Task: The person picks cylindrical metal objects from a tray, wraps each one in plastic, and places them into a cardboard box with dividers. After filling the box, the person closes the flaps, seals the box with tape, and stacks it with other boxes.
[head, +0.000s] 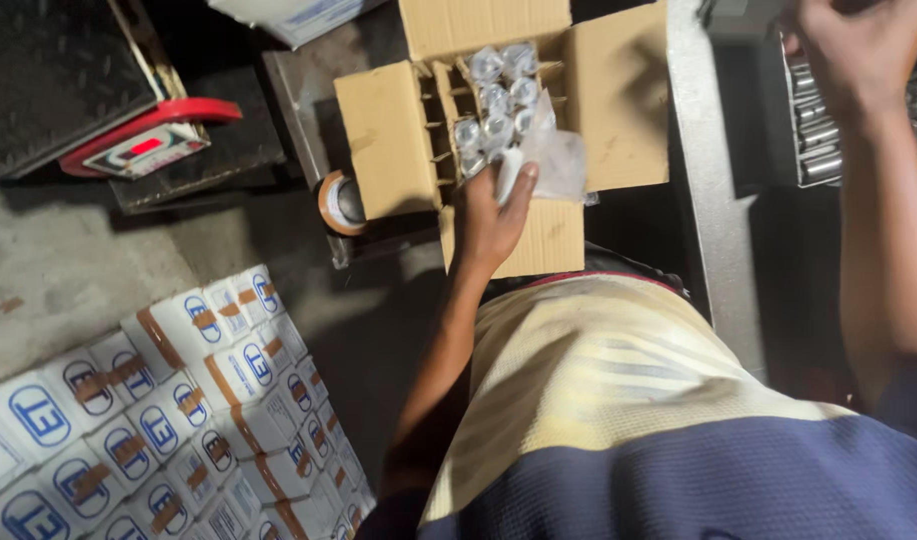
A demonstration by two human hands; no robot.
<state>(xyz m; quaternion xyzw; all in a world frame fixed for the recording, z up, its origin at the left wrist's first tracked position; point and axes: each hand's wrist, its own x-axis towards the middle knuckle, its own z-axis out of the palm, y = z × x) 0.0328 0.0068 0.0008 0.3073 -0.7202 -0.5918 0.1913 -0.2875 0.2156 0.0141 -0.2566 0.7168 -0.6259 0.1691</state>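
Note:
An open cardboard box (388, 140) with cardboard dividers stands on a metal surface in front of me. Several cells hold plastic-wrapped metal parts (498, 95). My left hand (488, 220) is at the box's near edge, shut on a clear plastic-wrapped piece (548, 160) above the cells. My right hand (853, 50) reaches up to the top right, over a tray of shiny metal cylinders (813, 140); its fingers are blurred and partly out of frame.
A roll of brown tape (340, 203) lies left of the box. A weighing scale with a red rim (143, 140) sits at the upper left. Many sealed white small cartons (178, 400) are stacked on the floor at lower left.

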